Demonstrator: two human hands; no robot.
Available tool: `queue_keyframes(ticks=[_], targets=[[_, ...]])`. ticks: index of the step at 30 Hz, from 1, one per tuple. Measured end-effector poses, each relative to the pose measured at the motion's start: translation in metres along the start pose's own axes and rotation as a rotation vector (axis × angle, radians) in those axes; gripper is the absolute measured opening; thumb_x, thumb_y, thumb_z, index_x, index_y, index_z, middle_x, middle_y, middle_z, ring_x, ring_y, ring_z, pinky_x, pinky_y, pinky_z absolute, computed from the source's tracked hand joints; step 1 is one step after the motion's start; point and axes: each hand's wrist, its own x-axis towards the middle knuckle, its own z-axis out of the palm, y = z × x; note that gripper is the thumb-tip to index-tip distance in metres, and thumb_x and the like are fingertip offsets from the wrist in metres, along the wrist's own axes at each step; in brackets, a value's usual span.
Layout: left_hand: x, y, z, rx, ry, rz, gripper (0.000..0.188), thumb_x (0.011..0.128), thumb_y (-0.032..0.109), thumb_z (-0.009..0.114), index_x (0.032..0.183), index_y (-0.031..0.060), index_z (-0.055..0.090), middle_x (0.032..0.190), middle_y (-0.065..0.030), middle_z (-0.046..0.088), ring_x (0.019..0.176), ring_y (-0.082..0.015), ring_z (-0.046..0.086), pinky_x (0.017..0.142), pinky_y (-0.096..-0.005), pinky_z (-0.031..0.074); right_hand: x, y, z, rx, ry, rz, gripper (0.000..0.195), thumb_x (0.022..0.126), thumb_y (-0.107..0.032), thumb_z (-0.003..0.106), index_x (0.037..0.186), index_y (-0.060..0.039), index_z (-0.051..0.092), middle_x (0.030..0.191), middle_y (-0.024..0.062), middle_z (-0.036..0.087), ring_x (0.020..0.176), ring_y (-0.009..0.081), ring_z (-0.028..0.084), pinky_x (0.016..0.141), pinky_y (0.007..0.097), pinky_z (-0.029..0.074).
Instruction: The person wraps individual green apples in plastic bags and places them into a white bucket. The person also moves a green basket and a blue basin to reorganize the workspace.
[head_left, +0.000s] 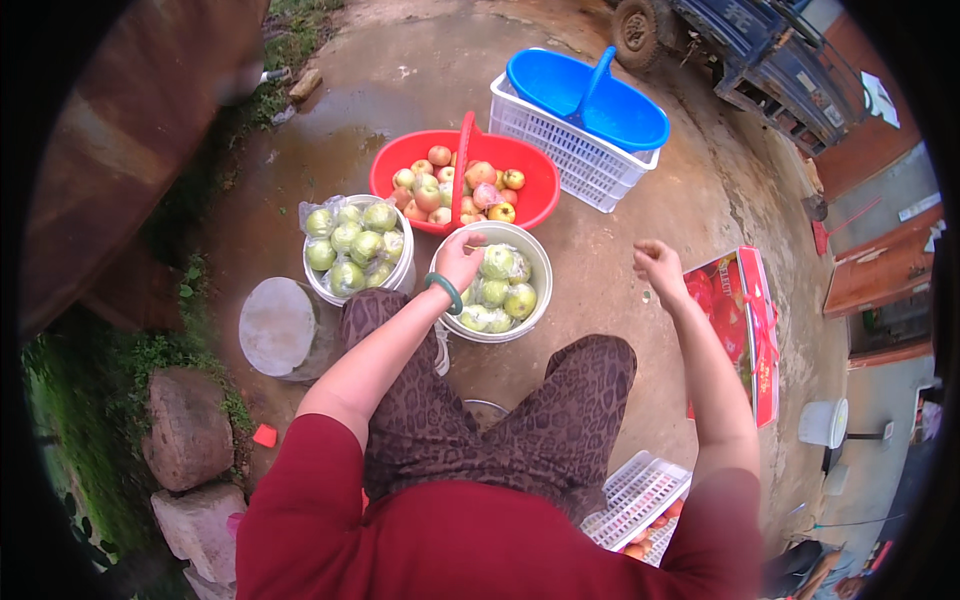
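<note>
My left hand (459, 259), with a green bangle (445, 292) on the wrist, is over the left rim of a white bucket (545, 289). Green apples (495, 291) in clear plastic film fill that bucket. Whether the fingers hold anything is unclear. Off to the right, my right hand (660, 268) hangs in the air with curled fingers, near a red apple gift box (763, 337); its grasp is hard to make out. A second white bucket (409, 262) of wrapped green apples (346, 247) stands to the left. Beyond the buckets sits a red handled basket (541, 180) of unwrapped apples (427, 196).
A blue basket (551, 82) rests on a white plastic crate (566, 161). Beside my left knee is a round stool-like block (276, 328). Another white crate (637, 499) with red apples lies by my right hip. A vehicle (765, 67) is parked far right; part of a person (814, 570) appears lower right.
</note>
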Motion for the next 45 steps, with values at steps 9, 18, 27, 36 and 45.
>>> queue_keyframes(ticks=[9, 18, 27, 36, 45], targets=[[0.028, 0.017, 0.044, -0.148, -0.470, -0.298, 0.021, 0.078, 0.010, 0.058, 0.099, 0.0049, 0.057, 0.065, -0.0008, 0.052, 0.060, -0.0083, 0.051, 0.056, -0.0227, 0.043, 0.271, -0.036, 0.050, 0.215, 0.086, 0.029, 0.025, 0.079, -0.021, 0.063, 0.092, 0.0002, 0.060, 0.077, 0.0068, 0.058, 0.063, 0.0147, 0.053, 0.055, 0.0258, 0.044], [0.042, 0.011, 0.023, -0.003, -0.488, -0.299, 0.026, 0.076, 0.013, 0.062, 0.099, 0.0038, 0.057, 0.082, -0.0097, 0.055, 0.072, -0.0197, 0.056, 0.065, -0.0300, 0.047, 0.470, -0.078, 0.094, 0.440, 0.138, 0.067, 0.047, 0.077, -0.032, 0.066, 0.104, 0.0026, 0.050, 0.104, 0.0158, 0.054, 0.098, 0.0274, 0.052, 0.090, 0.0418, 0.035], [0.054, 0.014, 0.031, 0.006, -0.473, -0.281, 0.024, 0.077, 0.017, 0.061, 0.099, 0.0070, 0.056, 0.083, -0.0103, 0.055, 0.074, -0.0219, 0.056, 0.065, -0.0315, 0.046, 0.481, -0.096, 0.069, 0.757, 0.634, -0.047, 0.021, 0.073, -0.006, 0.068, 0.066, 0.0012, 0.049, 0.056, 0.0103, 0.050, 0.039, 0.0175, 0.044, 0.041, 0.0329, 0.048], [0.068, 0.008, 0.036, -0.064, -0.434, -0.189, 0.024, 0.077, 0.017, 0.063, 0.097, 0.0045, 0.058, 0.088, -0.0076, 0.058, 0.077, -0.0143, 0.056, 0.067, -0.0282, 0.047, 0.370, -0.159, -0.081, 0.896, 0.538, -0.140, 0.025, 0.081, -0.006, 0.056, 0.065, -0.0083, 0.037, 0.049, 0.0001, 0.027, 0.041, 0.0138, 0.027, 0.048, 0.0315, 0.041], [0.063, -0.001, 0.044, -0.393, -0.146, -0.134, 0.020, 0.076, 0.018, 0.064, 0.089, 0.0025, 0.060, 0.077, -0.0056, 0.063, 0.068, -0.0100, 0.057, 0.064, -0.0244, 0.047, 0.096, -0.107, -0.143, 0.744, 0.477, 0.022, 0.027, 0.081, -0.013, 0.056, 0.062, -0.0119, 0.037, 0.049, -0.0045, 0.021, 0.044, 0.0104, 0.024, 0.048, 0.0286, 0.035]])
